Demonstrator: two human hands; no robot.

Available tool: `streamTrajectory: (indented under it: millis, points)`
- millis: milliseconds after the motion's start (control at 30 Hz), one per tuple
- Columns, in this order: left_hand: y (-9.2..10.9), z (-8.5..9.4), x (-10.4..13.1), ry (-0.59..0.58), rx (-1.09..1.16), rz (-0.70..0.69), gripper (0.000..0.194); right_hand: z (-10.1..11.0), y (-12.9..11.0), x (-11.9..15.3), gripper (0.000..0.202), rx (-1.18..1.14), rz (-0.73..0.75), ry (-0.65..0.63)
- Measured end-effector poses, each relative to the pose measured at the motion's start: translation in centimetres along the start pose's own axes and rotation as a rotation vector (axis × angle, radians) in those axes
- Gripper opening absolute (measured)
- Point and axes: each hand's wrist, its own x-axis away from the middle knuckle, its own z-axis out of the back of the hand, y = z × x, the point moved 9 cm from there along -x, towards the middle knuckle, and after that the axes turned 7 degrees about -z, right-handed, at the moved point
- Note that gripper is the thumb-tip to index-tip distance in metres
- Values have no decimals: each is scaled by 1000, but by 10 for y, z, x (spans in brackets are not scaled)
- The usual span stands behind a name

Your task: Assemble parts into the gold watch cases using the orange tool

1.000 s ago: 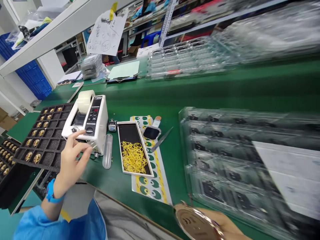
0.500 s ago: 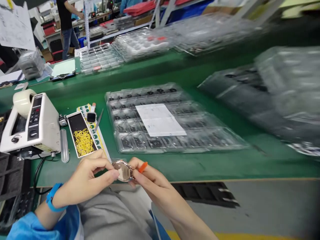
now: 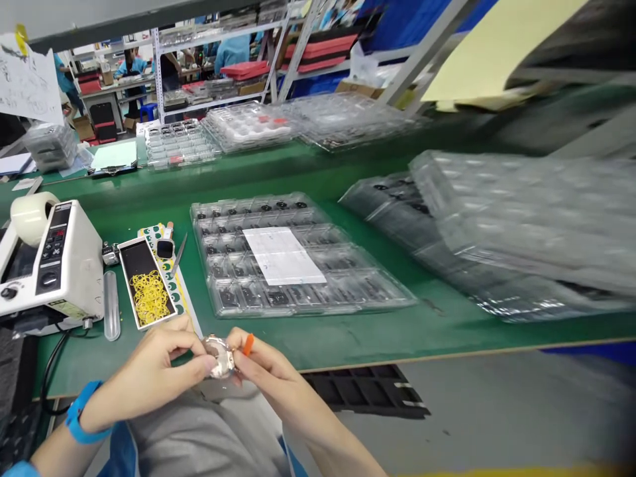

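At the near edge of a flat green tabletop (image 3: 372, 336), the left hand (image 3: 161, 361) and right hand (image 3: 271, 371), fingers pinched nearly closed, hold opposite sides of a round, shiny rose-gold metal watch case (image 3: 221, 359).

A grey floor (image 3: 487, 411) with a yellow stripe (image 3: 546, 472) lies below the green tabletop (image 3: 358, 338). Beyond stand white metal shelving (image 3: 158, 76) and a blue stool (image 3: 148, 110).

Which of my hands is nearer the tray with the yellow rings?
Left. Your left hand is just on your side of the tray, by its near edge; your right hand is farther off to the right, across the round metal case.
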Motion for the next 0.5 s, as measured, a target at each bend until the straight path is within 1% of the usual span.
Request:
streamTrajectory:
  millis: [167, 300, 400, 500]
  points:
    - [0, 2, 0, 31, -28, 15, 26, -1, -1, 1, 51, 1, 6, -3]
    - [-1, 1, -2, 64, -135, -10, 28, 1, -4, 0, 50, 4, 18, 5]
    - [5, 3, 1, 144, -282, -86, 29, 0, -12, 4, 50, 73, 49, 48]
    - [15, 9, 9, 255, -447, -234, 28, 0, -23, 10, 57, 181, 113, 118]
